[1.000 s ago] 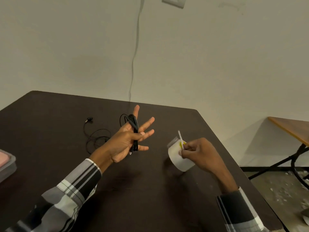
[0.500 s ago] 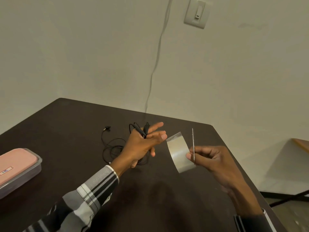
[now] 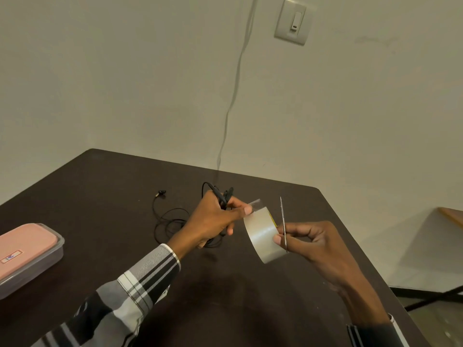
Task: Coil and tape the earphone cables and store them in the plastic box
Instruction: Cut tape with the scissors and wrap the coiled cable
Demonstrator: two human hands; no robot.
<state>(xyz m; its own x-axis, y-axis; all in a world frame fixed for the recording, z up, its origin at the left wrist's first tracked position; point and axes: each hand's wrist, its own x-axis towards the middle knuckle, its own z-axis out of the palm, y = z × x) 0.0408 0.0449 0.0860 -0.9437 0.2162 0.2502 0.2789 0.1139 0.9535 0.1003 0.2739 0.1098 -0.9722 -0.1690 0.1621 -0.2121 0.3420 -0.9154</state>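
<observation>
Holding a coiled black earphone cable [image 3: 221, 196] wound around its fingers, our left hand [image 3: 213, 219] also pinches the free end of the clear tape [image 3: 255, 204] between thumb and forefinger; the coil sits at the back of the fingers, with loops showing above the knuckles and below the palm. Our right hand [image 3: 308, 239] grips the tape roll [image 3: 263, 236] and, against its near side, a thin upright blade-like tool [image 3: 283, 221] whose kind we cannot tell. The tape strip runs from the roll up to the left thumb, so both hands meet at the tape, above the dark table [image 3: 112, 196]. A second earphone cable [image 3: 170, 219] lies loose on the table behind the left wrist. The plastic box [image 3: 32, 256], lid on with a pink case inside, rests at the table's left edge, well apart from both hands. Compared with half a second ago, the left fingers, then spread clear of the tape, have closed onto its end.
</observation>
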